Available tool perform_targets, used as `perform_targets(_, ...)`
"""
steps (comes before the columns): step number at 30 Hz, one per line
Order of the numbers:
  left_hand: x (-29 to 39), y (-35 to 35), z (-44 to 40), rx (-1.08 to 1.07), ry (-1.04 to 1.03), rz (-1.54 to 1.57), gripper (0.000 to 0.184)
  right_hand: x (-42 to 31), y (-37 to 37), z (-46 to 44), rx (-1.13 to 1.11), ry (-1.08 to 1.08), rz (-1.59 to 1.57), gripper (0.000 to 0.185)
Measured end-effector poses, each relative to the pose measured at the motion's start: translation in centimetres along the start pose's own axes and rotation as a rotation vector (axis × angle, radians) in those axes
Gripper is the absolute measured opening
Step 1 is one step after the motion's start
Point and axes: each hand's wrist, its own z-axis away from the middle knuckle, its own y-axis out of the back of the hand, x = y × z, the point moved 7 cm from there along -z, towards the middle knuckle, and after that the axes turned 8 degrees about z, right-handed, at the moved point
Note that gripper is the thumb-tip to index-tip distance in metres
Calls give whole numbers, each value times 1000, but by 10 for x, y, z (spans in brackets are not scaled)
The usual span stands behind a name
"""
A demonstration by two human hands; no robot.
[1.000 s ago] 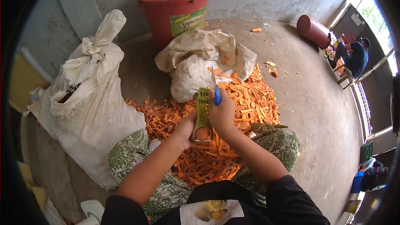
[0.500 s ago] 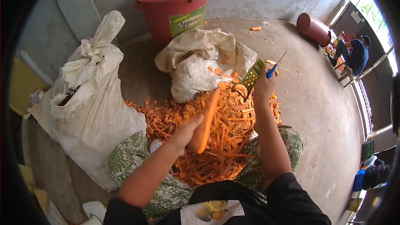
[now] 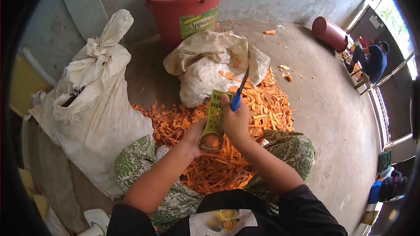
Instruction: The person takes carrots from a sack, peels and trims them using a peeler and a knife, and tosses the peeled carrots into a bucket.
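Note:
My left hand is closed around a large carrot, mostly hidden beneath a green peeler. Gripping that peeler is my right hand, which also holds a blue-handled knife with its blade pointing up and away. The peeler lies lengthwise over the carrot, and the carrot's near end shows at the peeler's lower opening. Below both hands, a heap of orange carrot peelings spreads over the floor between my legs.
A crumpled whitish sack lies behind the peelings. To the left stands a tied white sack; a red bucket is by the wall. Far right, a person sits near a tipped maroon barrel. Scraps dot the floor.
My right hand has come inward and down with the peeler and knife, setting the peeler over the carrot. The carrot has turned more upright in view and is now largely covered.

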Motion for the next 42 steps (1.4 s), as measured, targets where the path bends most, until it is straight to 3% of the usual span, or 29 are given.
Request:
perform_targets(9, 1, 1, 0, 79, -64, -72, 31, 2, 7, -7, 46, -12, 210, 29)
perform_targets(11, 5, -6, 13, 207, -81, -305, 38, 14, 12, -18, 78, -111, 262, 26)
perform_targets(14, -12, -3, 24, 98, 52, -490, 41, 39, 59, -65, 385, -30, 413, 27)
perform_targets(15, -11, -8, 27, 142, 39, -514, 40, 44, 75, -75, 511, 68, 403, 27)
perform_targets(16, -9, -8, 31, 147, 40, -511, 40, 44, 91, -85, 537, 25, 513, 28)
perform_targets(18, -10, -22, 38, -54, 102, -620, 38, 41, 120, -93, 787, 128, 390, 28)
perform_targets(21, -1, -13, 36, -26, 68, -548, 39, 50, 135, -93, 734, -7, 244, 27)
perform_targets(24, 9, -5, 25, 31, 35, -410, 40, 28, 94, -75, 498, -26, -78, 27)
perform_targets(26, 14, -6, 22, 141, -6, -273, 39, 9, 57, -50, 296, -91, -80, 29)
perform_targets(29, 13, 5, 7, 126, -41, -165, 35, -2, 11, -20, -1, -105, -109, 26)
perform_targets(33, 9, 5, 2, 75, -61, -65, 30, 1, -5, -7, -4, -29, -155, 29)
perform_targets(42, 0, 1, -2, 133, -82, -2, 33, 0, 3, -1, 120, 33, 101, 27)
